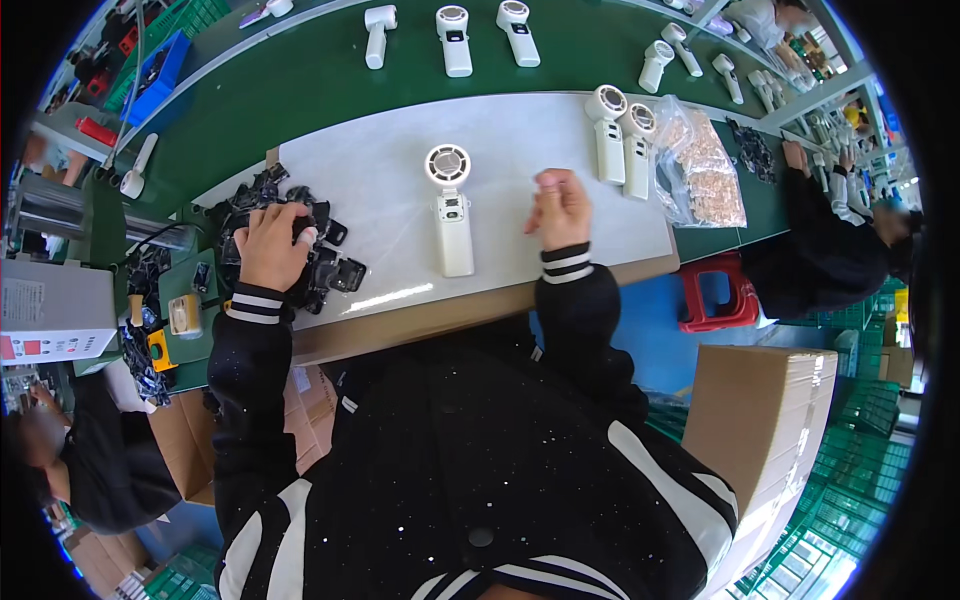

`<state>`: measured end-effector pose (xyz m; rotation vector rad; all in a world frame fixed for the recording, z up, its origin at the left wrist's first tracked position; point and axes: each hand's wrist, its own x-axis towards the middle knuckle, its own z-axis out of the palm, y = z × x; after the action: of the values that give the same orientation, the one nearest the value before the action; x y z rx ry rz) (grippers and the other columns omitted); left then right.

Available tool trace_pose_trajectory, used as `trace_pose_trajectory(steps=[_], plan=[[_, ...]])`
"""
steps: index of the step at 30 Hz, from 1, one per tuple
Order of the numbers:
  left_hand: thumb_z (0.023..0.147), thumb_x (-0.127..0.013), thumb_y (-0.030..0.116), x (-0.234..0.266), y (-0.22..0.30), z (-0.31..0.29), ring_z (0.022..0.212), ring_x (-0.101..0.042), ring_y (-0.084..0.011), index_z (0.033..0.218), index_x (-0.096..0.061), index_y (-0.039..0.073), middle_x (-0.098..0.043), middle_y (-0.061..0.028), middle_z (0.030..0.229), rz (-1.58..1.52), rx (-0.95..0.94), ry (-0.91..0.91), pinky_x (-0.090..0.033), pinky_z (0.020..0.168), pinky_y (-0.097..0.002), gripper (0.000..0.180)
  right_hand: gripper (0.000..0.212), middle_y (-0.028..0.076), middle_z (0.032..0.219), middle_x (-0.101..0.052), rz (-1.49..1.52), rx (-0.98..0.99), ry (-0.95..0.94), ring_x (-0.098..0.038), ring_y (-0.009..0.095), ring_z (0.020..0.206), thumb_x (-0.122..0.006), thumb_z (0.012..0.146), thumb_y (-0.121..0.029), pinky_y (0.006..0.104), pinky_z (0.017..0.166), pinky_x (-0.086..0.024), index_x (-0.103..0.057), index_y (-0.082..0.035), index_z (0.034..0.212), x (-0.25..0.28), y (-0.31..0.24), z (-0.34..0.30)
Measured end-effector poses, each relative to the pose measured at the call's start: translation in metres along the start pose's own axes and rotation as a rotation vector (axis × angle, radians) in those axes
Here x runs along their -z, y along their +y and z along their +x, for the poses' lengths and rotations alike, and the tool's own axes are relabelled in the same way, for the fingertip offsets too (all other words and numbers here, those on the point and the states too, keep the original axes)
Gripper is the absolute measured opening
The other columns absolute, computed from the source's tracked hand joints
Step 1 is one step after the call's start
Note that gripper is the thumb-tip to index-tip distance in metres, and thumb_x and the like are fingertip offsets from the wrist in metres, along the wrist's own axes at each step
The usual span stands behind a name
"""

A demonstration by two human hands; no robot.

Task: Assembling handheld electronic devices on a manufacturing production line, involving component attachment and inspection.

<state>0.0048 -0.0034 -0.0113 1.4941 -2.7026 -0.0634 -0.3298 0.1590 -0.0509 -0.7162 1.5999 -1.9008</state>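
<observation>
My left hand [272, 248] lies over a heap of small black parts [325, 270] on the left of the white work surface, its fingers curled onto a black part among them. The exact kind of these parts is hard to make out. My right hand [562, 210] is raised over the surface, closed, with thumb and fingers bent together; whatever may be inside is hidden. Between my hands lies a white handheld fan [455, 225], its round head away from me. An opening with small components shows on its neck.
Two white fans [608, 140] and a clear bag of small copper-coloured parts [705, 165] lie at the right. More fans [453, 40] rest on the green bench [300, 90] beyond. A red stool [718, 292], a cardboard box [755, 400] and a co-worker [820, 250] are at the right.
</observation>
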Motion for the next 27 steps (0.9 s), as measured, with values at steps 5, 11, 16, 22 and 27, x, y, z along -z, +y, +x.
trace_pose_trajectory(steps=[5, 11, 16, 22, 27], plan=[[0.084, -0.063, 0.025, 0.002, -0.003, -0.002, 0.1, -0.05, -0.0222, 0.114, -0.058, 0.018, -0.061, -0.0018, 0.111, -0.05, 0.032, -0.033, -0.031, 0.087, -0.0379, 0.031, 0.016, 0.003, 0.066, -0.05, 0.158, -0.164, -0.198, -0.044, 0.011, 0.048, -0.048, 0.101, -0.015, 0.0278, 0.048, -0.052, -0.06, -0.004, 0.102, -0.031, 0.001, -0.019], [0.083, -0.063, 0.017, 0.013, 0.006, 0.003, 0.094, -0.052, -0.0222, 0.113, -0.058, 0.018, -0.061, -0.002, 0.105, -0.111, 0.012, -0.066, -0.029, 0.09, -0.0379, 0.03, 0.015, 0.003, 0.069, -0.051, 0.084, -0.253, -0.308, -0.047, 0.011, 0.054, -0.047, 0.1, -0.011, 0.0268, 0.052, -0.053, -0.059, -0.005, 0.108, -0.019, 0.005, -0.021], [0.083, -0.063, 0.007, -0.006, -0.019, 0.005, 0.088, -0.053, -0.0181, 0.114, -0.057, 0.015, -0.061, -0.0019, 0.1, -0.487, -0.082, -0.102, -0.032, 0.087, -0.0321, 0.033, 0.015, 0.002, 0.068, -0.05, 0.163, -0.272, -0.378, -0.046, 0.01, 0.054, -0.046, 0.098, -0.007, 0.0251, 0.051, -0.051, -0.06, -0.006, 0.106, -0.024, 0.013, -0.019], [0.084, -0.059, -0.002, 0.018, 0.036, -0.005, 0.081, -0.051, -0.0111, 0.114, -0.056, 0.008, -0.06, -0.0022, 0.099, -1.052, -0.106, 0.118, -0.038, 0.074, -0.023, 0.032, 0.011, 0.002, 0.068, -0.051, 0.149, -0.252, -0.388, -0.047, 0.01, 0.056, -0.049, 0.096, -0.005, 0.0232, 0.054, -0.048, -0.06, -0.006, 0.1, -0.032, 0.002, -0.026], [0.084, -0.059, -0.003, 0.001, 0.086, -0.005, 0.077, -0.048, -0.0091, 0.113, -0.057, 0.006, -0.059, -0.0019, 0.096, -1.194, -0.108, 0.065, -0.04, 0.07, -0.0207, 0.03, 0.007, 0.005, 0.081, -0.053, -0.08, -0.142, -0.39, -0.051, 0.013, 0.069, -0.052, 0.094, -0.002, 0.0236, 0.066, -0.047, -0.058, -0.004, 0.097, -0.04, 0.002, -0.034]])
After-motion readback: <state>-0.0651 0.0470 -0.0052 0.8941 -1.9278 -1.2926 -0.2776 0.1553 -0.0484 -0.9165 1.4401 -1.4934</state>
